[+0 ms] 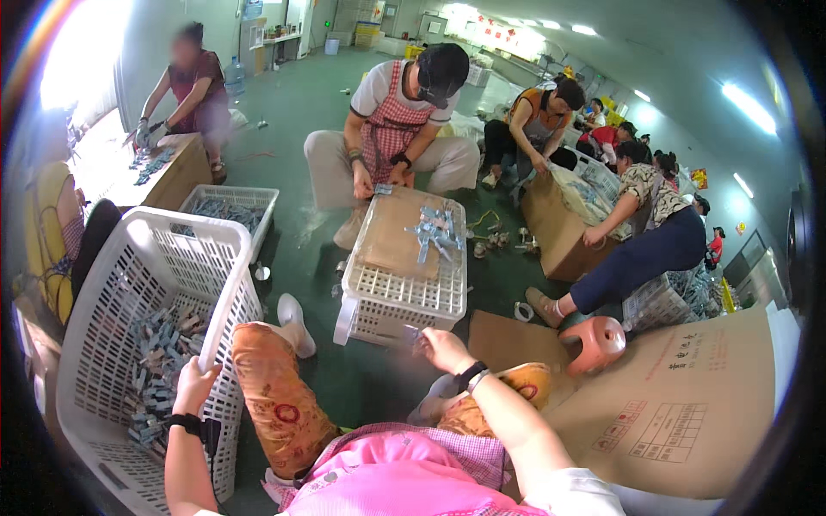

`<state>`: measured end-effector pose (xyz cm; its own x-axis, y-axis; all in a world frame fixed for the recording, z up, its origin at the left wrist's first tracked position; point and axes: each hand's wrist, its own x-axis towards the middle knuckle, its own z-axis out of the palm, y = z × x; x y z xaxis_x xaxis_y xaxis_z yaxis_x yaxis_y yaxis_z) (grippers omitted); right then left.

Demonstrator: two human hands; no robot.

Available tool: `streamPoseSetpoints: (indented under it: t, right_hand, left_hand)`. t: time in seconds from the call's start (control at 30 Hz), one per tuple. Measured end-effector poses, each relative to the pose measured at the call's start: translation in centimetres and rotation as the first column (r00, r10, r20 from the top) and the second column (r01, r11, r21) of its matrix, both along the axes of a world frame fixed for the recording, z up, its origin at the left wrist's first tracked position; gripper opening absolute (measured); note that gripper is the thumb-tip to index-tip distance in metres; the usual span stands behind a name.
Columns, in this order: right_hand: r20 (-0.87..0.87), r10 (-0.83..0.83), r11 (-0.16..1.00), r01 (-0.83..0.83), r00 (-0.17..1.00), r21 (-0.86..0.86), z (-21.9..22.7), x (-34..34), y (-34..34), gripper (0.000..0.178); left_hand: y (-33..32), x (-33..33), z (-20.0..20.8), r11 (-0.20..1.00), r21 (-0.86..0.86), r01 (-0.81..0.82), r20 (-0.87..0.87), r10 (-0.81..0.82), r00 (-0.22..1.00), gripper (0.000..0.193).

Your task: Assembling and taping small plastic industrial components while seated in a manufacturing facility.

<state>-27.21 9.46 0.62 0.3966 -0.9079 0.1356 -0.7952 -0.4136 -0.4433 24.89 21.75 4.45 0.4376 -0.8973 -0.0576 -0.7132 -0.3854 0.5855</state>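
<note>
My left hand (pixel 196 387) is closed over the near right rim of a tall white plastic basket (pixel 90 344) at my left. Many small grey-blue and brownish pieces (pixel 163 370) lie in a heap at its bottom. My right hand (pixel 446 351) is in front of me, just beyond my right knee, pinching a small grey piece (pixel 411 334) that is smeared by motion. Right beyond it stands a white crate (pixel 396 322) with a cardboard sheet (pixel 391 241) on top. A loose pile of grey-blue pieces (pixel 436 230) rests on that sheet.
Across the crate sits a person (pixel 400 129) in a checked apron, handling a small piece. A low white crate (pixel 228 206) of pieces stands beyond my basket. At my right are a large cardboard box (pixel 671 404) and an orange-pink stool (pixel 598 344). Other people work farther back.
</note>
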Motion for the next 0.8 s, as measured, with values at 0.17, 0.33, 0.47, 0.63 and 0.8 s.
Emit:
streamPoseSetpoints:
  t: [0.17,0.33,0.47,0.63,0.8]
  right_hand:
    - [0.253,0.003,1.000,0.001,0.967,-0.012,-2.4,3.5,0.6,0.017]
    - [0.594,-0.607,0.717,0.042,0.529,0.696,-9.9,6.9,5.3,0.012]
    - [0.557,-0.732,0.635,0.097,0.391,0.767,-7.4,6.0,5.9,0.015]
    - [0.696,-0.660,0.749,0.173,0.283,0.640,-3.2,2.4,2.4,0.008]
    - [0.721,-0.650,0.760,0.192,0.240,0.621,0.4,-0.7,0.4,0.008]
  left_hand:
    - [0.1,0.3,-0.6,1.000,-0.017,-0.007,-0.058,0.006,0.998,0.049]
    - [0.2,-0.8,0.0,0.996,-0.089,-0.011,0.050,0.015,0.999,0.041]
    - [0.0,-1.1,0.8,0.998,-0.064,-0.007,0.060,0.011,0.998,0.040]
    - [-0.2,-0.9,0.9,1.000,-0.008,-0.010,-0.024,0.010,1.000,0.041]
    - [0.2,-0.5,0.6,0.998,-0.064,0.020,-0.043,-0.023,0.999,0.037]
